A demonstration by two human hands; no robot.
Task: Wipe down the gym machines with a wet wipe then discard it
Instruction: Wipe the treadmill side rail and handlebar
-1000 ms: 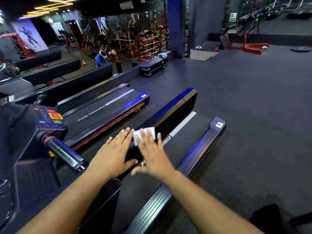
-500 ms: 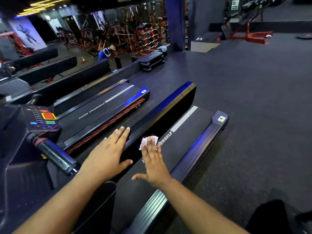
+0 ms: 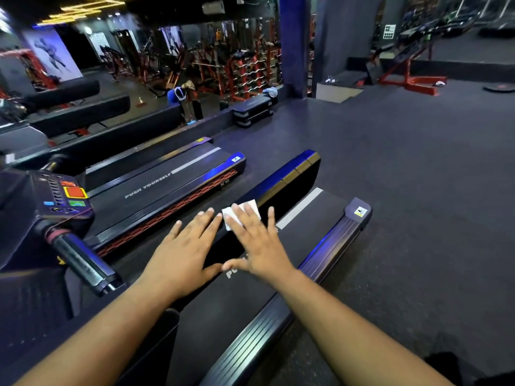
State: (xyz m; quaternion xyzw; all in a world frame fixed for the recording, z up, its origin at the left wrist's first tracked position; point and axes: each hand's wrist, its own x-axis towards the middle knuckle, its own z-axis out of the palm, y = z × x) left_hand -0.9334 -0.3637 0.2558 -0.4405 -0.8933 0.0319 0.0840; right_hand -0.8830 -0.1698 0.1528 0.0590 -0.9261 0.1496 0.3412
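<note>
Sweeping back up onto the blue side rail [image 3: 281,176], the right hand [image 3: 257,243] presses the white wet wipe [image 3: 242,214] flat under straight fingers; 0.5 s ago it was lower, on the treadmill belt [image 3: 312,232]. The left hand [image 3: 181,254] stays flat and empty beside it, bracing. Wiping looks mid-course, and discarding has not yet come.

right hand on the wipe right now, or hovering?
Touching. The head view shows the right hand with flat fingers lying over the white wipe, pressing it against the treadmill's side rail.
</note>
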